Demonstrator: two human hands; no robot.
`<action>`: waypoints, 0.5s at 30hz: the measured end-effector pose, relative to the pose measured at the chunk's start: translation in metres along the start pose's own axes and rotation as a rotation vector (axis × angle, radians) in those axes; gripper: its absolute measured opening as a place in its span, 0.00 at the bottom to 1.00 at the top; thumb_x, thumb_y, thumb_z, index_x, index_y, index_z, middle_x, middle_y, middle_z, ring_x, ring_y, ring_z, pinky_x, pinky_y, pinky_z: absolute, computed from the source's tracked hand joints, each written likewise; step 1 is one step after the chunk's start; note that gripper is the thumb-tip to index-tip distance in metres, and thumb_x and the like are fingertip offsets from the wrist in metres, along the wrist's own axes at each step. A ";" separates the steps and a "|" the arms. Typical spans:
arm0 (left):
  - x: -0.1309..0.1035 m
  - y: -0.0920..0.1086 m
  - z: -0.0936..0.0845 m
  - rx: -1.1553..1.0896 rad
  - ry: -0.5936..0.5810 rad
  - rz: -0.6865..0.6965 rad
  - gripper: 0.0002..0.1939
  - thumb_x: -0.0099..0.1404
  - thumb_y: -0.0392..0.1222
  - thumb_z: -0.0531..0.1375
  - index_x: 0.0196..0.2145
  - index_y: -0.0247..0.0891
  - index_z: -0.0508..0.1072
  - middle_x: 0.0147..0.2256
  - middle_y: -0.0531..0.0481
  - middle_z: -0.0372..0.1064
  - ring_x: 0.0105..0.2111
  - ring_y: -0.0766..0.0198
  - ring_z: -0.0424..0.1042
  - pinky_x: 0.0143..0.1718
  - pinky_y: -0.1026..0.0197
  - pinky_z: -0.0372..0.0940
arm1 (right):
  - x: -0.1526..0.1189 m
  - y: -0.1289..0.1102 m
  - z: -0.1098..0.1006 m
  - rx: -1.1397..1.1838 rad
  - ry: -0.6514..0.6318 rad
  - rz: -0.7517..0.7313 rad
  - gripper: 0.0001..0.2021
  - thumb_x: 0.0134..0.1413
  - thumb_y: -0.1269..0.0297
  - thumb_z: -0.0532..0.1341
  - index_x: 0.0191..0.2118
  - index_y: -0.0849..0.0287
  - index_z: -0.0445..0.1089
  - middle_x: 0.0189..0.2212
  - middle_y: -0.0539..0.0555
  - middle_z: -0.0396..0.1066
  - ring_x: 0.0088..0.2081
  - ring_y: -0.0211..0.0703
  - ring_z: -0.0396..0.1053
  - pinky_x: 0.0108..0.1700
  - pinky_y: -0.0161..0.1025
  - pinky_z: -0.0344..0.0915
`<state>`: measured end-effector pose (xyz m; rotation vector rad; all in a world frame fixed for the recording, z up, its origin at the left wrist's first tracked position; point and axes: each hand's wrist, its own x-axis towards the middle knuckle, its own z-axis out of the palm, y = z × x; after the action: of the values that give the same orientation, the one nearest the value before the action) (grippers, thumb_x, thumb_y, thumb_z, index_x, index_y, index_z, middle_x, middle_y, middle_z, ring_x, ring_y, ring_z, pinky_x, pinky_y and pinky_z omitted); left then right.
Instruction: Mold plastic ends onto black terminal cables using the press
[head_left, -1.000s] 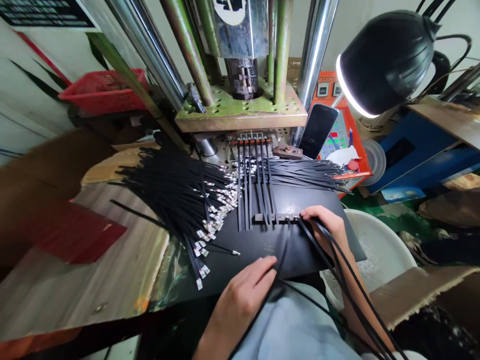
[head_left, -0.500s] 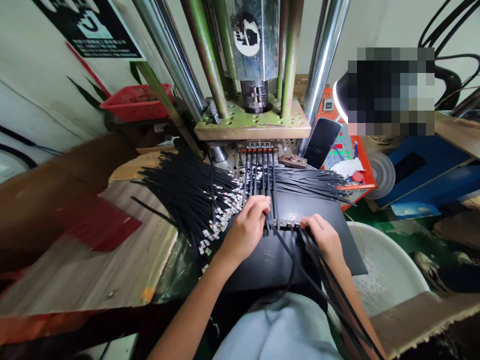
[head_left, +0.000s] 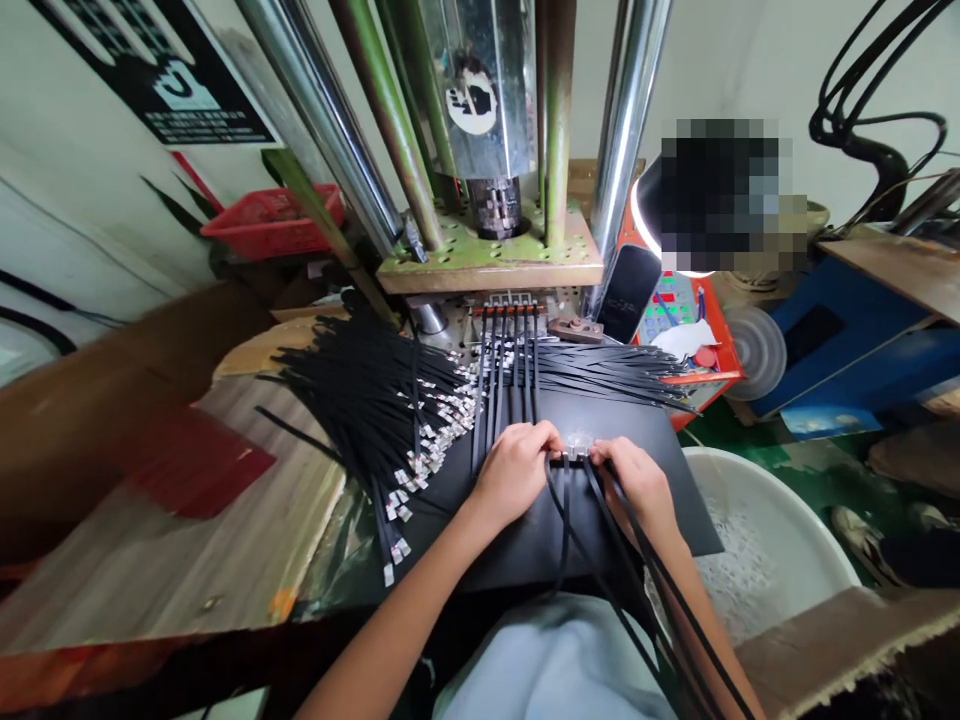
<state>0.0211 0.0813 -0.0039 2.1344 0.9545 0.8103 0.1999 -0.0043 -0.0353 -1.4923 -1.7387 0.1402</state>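
A short strip of silver connectors [head_left: 576,447] lies over the black board [head_left: 660,430], with flat black cables [head_left: 565,510] hanging from it towards my lap. My left hand [head_left: 521,460] pinches at the strip's left end. At its right end the thumb and fingers of my right hand [head_left: 634,478] are closed too, and more cables run down along my right forearm. The fingertips hide exactly what each pinch grips. Straight ahead, several black cables [head_left: 496,380] run in a row from a metal mould [head_left: 510,303] beneath the raised press plate [head_left: 491,270].
To the left lies a heap of black cables with silver ends [head_left: 352,390]; another bundle [head_left: 607,372] lies right of the mould. A phone [head_left: 631,290] leans by the orange control box [head_left: 716,345]. A white tub [head_left: 795,500] stands at lower right, beside cardboard [head_left: 840,640].
My left hand has moved right and slightly down along the strip, closer to my right hand. The cable row in front hangs straighter, left of my hand. The view has shifted slightly.
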 end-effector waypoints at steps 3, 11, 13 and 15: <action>-0.006 -0.002 -0.003 -0.018 -0.007 0.030 0.14 0.57 0.22 0.50 0.27 0.39 0.66 0.29 0.53 0.73 0.39 0.63 0.76 0.42 0.63 0.68 | 0.003 -0.002 -0.005 0.004 -0.075 -0.016 0.09 0.58 0.73 0.52 0.36 0.55 0.67 0.33 0.52 0.73 0.37 0.44 0.71 0.39 0.37 0.64; 0.001 0.008 -0.006 0.365 -0.091 0.047 0.14 0.58 0.22 0.50 0.29 0.40 0.69 0.28 0.54 0.72 0.32 0.63 0.74 0.40 0.60 0.68 | 0.001 0.007 -0.001 0.234 0.092 0.291 0.05 0.59 0.64 0.56 0.41 0.54 0.62 0.33 0.51 0.77 0.39 0.43 0.77 0.44 0.37 0.69; 0.003 0.013 -0.004 0.388 -0.107 0.046 0.15 0.60 0.23 0.49 0.32 0.40 0.71 0.30 0.53 0.74 0.33 0.63 0.75 0.41 0.61 0.69 | 0.000 0.007 -0.001 0.229 0.128 0.339 0.05 0.58 0.62 0.57 0.39 0.53 0.62 0.30 0.50 0.77 0.37 0.45 0.77 0.44 0.39 0.69; -0.006 0.017 -0.007 0.383 -0.121 0.119 0.17 0.64 0.25 0.48 0.39 0.41 0.72 0.38 0.52 0.76 0.42 0.62 0.75 0.47 0.59 0.69 | 0.000 0.004 -0.003 0.181 0.117 0.395 0.05 0.57 0.61 0.58 0.38 0.53 0.62 0.31 0.51 0.77 0.37 0.46 0.76 0.43 0.40 0.68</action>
<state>0.0190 0.0704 0.0116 2.5573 0.9877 0.5799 0.2046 -0.0045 -0.0360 -1.6558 -1.2875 0.3962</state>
